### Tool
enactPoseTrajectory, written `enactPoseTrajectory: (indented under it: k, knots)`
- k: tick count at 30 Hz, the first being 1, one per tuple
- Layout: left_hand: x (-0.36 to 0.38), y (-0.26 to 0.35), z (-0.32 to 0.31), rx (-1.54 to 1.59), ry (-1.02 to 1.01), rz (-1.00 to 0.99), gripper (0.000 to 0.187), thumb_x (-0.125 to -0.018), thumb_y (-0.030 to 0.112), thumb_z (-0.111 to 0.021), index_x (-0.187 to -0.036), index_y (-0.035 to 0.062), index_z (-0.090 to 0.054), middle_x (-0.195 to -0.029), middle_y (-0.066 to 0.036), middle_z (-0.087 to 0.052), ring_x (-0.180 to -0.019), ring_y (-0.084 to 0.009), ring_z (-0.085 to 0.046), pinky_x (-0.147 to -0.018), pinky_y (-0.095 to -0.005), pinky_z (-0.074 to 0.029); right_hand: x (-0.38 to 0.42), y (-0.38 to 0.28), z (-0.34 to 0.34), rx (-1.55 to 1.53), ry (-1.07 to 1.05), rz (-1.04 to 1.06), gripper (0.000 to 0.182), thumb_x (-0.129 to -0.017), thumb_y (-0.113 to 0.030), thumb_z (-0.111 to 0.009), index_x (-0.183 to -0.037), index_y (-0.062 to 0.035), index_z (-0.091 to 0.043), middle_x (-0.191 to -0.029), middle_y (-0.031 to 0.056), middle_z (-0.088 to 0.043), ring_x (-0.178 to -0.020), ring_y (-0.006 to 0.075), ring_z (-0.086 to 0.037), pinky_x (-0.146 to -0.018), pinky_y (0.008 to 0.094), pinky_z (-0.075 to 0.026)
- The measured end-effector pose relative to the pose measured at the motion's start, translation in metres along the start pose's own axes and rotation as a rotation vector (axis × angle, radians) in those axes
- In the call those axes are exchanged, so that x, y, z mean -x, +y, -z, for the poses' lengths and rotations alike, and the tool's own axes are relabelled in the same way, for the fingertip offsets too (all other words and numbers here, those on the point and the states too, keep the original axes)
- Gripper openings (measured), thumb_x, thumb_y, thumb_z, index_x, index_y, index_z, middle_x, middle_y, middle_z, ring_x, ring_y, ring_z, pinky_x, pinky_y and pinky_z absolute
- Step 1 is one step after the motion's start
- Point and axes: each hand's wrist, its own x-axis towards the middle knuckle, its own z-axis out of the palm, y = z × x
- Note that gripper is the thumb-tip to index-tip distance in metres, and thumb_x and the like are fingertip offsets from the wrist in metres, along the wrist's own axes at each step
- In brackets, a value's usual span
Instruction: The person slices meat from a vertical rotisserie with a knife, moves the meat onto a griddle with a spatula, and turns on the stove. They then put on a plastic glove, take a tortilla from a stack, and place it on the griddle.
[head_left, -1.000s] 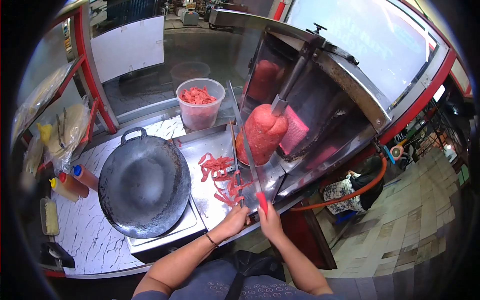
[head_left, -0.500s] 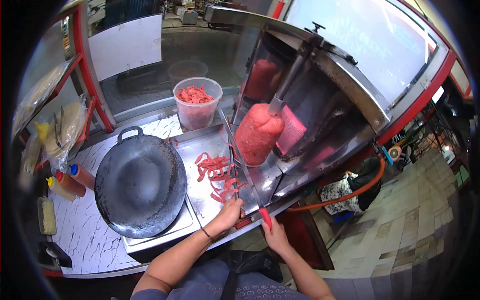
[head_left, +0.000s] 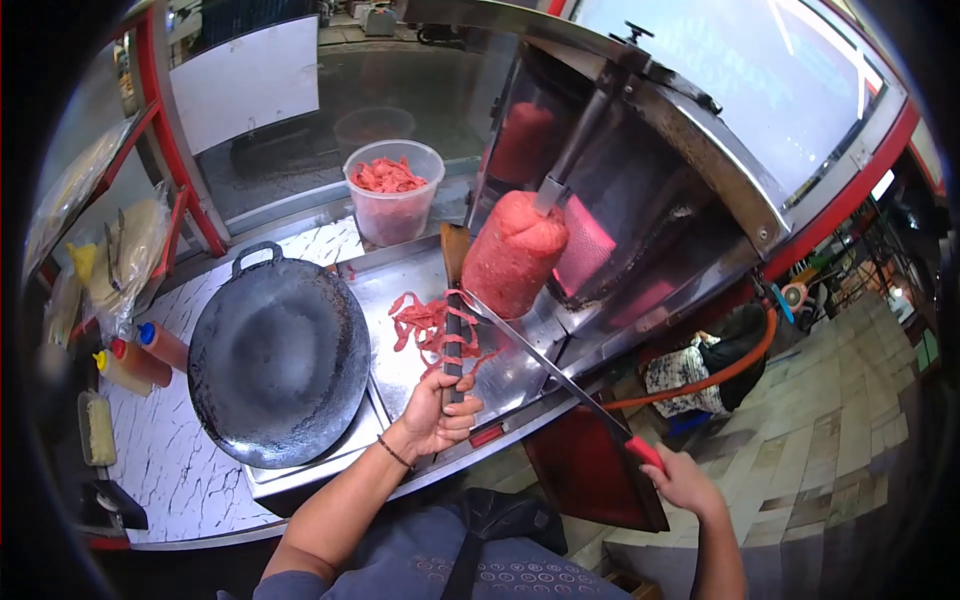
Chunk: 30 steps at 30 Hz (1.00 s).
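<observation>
My left hand [head_left: 440, 415] is wrapped round the dark handle of a spatula [head_left: 455, 248], whose brownish blade points up beside the meat cone [head_left: 514, 258]. Thin pink strips of meat [head_left: 418, 322] lie on the metal tray [head_left: 400, 275], and some drape across the spatula's handle. In my right hand [head_left: 686, 480] is the red handle of a long knife [head_left: 560, 374]. The knife slants up to the left, its tip near the lower left side of the cone and close to the spatula. The cone stands on a metal spit [head_left: 578, 150].
A black wok [head_left: 278, 360] sits on a stove left of the tray. Behind the tray stands a clear tub [head_left: 393, 215] of meat strips. Sauce bottles [head_left: 140, 365] and a long container [head_left: 97, 428] are at far left. An orange hose [head_left: 735, 365] hangs at right.
My right hand has drawn the knife down and to the right, away from along the cone. My left hand has shifted slightly left and up, and the spatula now shows upright.
</observation>
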Motion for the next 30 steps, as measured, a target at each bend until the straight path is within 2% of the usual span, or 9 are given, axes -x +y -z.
enactPoseTrajectory:
  k: [8,14,16,22,24,27,28,29,30]
  knots:
    - [0.003,-0.004,0.005,0.008,0.026,0.019,0.019,-0.091,0.033,-0.042,-0.082,0.0162,-0.042,-0.057,0.005,-0.032,-0.040,-0.0052,-0.022,-0.033,-0.0208,-0.018,0.008,-0.006,0.031,0.126,0.035,0.049,0.022,-0.092,-0.022,-0.059,-0.099,-0.0022,-0.052,-0.077,0.0270,-0.059,-0.078,0.0474,-0.057,-0.066,0.0490,-0.044]
    - [0.007,-0.005,0.004,-0.024,0.048,0.020,0.019,-0.091,0.033,-0.042,-0.081,0.0166,-0.042,-0.057,0.005,-0.032,-0.040,-0.0047,-0.022,-0.033,-0.0206,-0.017,0.016,-0.012,0.041,0.109,0.028,0.005,0.022,-0.091,-0.022,-0.060,-0.094,-0.0015,-0.052,-0.073,0.0268,-0.058,-0.076,0.0477,-0.058,-0.065,0.0515,-0.043]
    - [0.009,-0.008,0.000,-0.034,0.133,0.019,0.020,-0.091,0.033,-0.042,-0.080,0.0166,-0.042,-0.057,0.004,-0.032,-0.040,-0.0050,-0.022,-0.033,-0.0202,-0.017,0.014,-0.015,0.040,0.158,0.081,0.066,0.025,-0.091,-0.023,-0.060,-0.093,0.0010,-0.053,-0.075,0.0288,-0.060,-0.076,0.0485,-0.059,-0.067,0.0549,-0.044]
    - [0.033,0.004,-0.001,-0.086,0.126,0.043,0.018,-0.093,0.032,-0.040,-0.085,0.0169,-0.043,-0.057,0.004,-0.032,-0.040,-0.0045,-0.023,-0.032,-0.0200,-0.017,0.012,-0.025,0.053,0.144,0.095,0.063,0.026,-0.090,-0.023,-0.061,-0.091,0.0012,-0.053,-0.071,0.0272,-0.059,-0.073,0.0480,-0.058,-0.066,0.0548,-0.044]
    - [0.041,0.006,-0.007,-0.132,0.234,0.065,0.017,-0.092,0.034,-0.041,-0.087,0.0171,-0.043,-0.057,0.004,-0.031,-0.040,-0.0047,-0.022,-0.034,-0.0201,-0.018,0.008,-0.027,0.048,0.183,0.120,0.149,0.026,-0.090,-0.023,-0.061,-0.091,0.0009,-0.053,-0.070,0.0272,-0.059,-0.072,0.0477,-0.058,-0.066,0.0540,-0.044]
    - [0.074,0.025,-0.025,-0.520,0.580,0.136,0.014,-0.097,0.031,-0.039,-0.093,0.0182,-0.043,-0.058,0.006,-0.029,-0.042,-0.0055,-0.021,-0.037,-0.0217,-0.017,0.003,-0.014,0.046,0.074,0.163,0.180,0.022,-0.088,-0.021,-0.062,-0.090,-0.0007,-0.054,-0.067,0.0244,-0.057,-0.067,0.0459,-0.057,-0.062,0.0509,-0.043]
    - [0.082,0.023,-0.067,-0.752,0.768,0.009,0.017,-0.100,0.027,-0.040,-0.088,0.0148,-0.043,-0.058,0.006,-0.029,-0.042,-0.0046,-0.019,-0.038,-0.0222,-0.015,0.005,-0.007,0.049,0.033,0.180,0.211,0.021,-0.087,-0.020,-0.063,-0.088,-0.0009,-0.055,-0.066,0.0238,-0.056,-0.065,0.0448,-0.057,-0.060,0.0492,-0.043]
    - [0.095,0.033,-0.069,-1.027,0.856,-0.029,0.024,-0.101,0.027,-0.043,-0.086,0.0089,-0.048,-0.057,0.002,-0.031,-0.044,-0.0096,-0.029,-0.040,-0.0272,-0.028,0.008,0.001,0.050,0.028,0.180,0.213,0.021,-0.087,-0.020,-0.063,-0.088,-0.0009,-0.055,-0.066,0.0238,-0.056,-0.065,0.0448,-0.057,-0.060,0.0492,-0.043]
    - [0.114,0.049,-0.043,-1.853,0.730,-0.199,0.034,-0.101,0.033,-0.045,-0.090,0.0022,-0.055,-0.060,-0.003,-0.042,-0.053,-0.0190,-0.045,-0.055,-0.0342,-0.044,0.012,0.008,0.049,-0.048,0.178,0.208,0.020,-0.086,-0.019,-0.064,-0.087,-0.0007,-0.055,-0.065,0.0227,-0.055,-0.063,0.0430,-0.057,-0.058,0.0468,-0.042]
